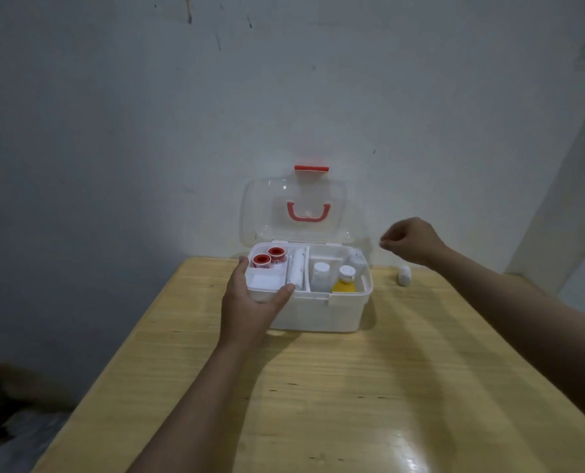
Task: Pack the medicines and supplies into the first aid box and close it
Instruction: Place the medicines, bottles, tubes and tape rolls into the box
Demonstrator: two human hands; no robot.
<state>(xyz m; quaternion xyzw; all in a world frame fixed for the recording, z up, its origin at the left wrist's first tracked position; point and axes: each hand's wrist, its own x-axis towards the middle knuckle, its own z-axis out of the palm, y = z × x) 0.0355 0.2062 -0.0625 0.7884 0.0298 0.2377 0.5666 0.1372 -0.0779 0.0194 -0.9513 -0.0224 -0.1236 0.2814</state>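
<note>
A white first aid box (318,312) stands open at the far end of the wooden table, its clear lid (294,206) with a red handle leaning back against the wall. My left hand (250,302) grips the white inner tray (267,285) at the box's left side; the tray holds two red tape rolls (269,257) and a white bandage roll (298,268). In the right half stand a white bottle (321,274) and a yellow bottle (345,281). My right hand (409,240) hovers right of the box, fingers curled with nothing visible in them. A small white bottle (404,275) stands on the table beyond it.
The wooden table (318,387) reaches toward me, its left edge running diagonally. A grey wall rises right behind the box. Dark clutter lies on the floor at the lower left.
</note>
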